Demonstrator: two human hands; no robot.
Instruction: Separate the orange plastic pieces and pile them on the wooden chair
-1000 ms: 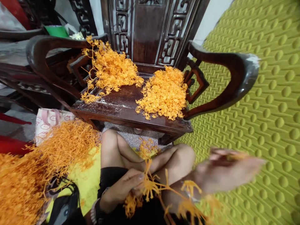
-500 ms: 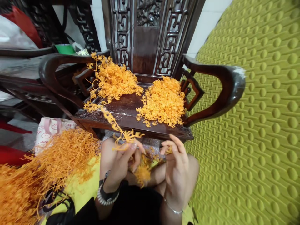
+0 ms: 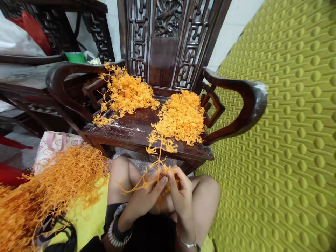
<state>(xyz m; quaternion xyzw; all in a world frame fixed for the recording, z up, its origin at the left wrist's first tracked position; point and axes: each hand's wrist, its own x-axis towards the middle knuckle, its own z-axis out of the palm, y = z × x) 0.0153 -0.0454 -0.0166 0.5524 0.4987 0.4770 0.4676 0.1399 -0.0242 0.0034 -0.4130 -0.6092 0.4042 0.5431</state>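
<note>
Both my hands meet over my lap, pinching one orange plastic sprig (image 3: pixel 159 148) whose branched tip rises toward the chair seat. My left hand (image 3: pixel 147 196) grips the thin stem from below and the left. My right hand (image 3: pixel 180 190) holds it close by, fingertips touching the same stem. Two heaps of orange pieces lie on the dark wooden chair (image 3: pixel 131 131): a loose, stringy heap (image 3: pixel 126 92) at the back left and a denser heap (image 3: pixel 181 115) on the right.
A big mass of orange sprigs (image 3: pixel 44 189) lies on the floor at my left, over a yellow sheet and a pink patterned bag (image 3: pixel 52 145). A green bumpy mat (image 3: pixel 286 140) covers the floor on the right. Dark furniture stands at the back left.
My hands have come together lower over my lap. The sprig that my left hand held up toward the left heap now stands upright between both hands. The view has tilted slightly.
</note>
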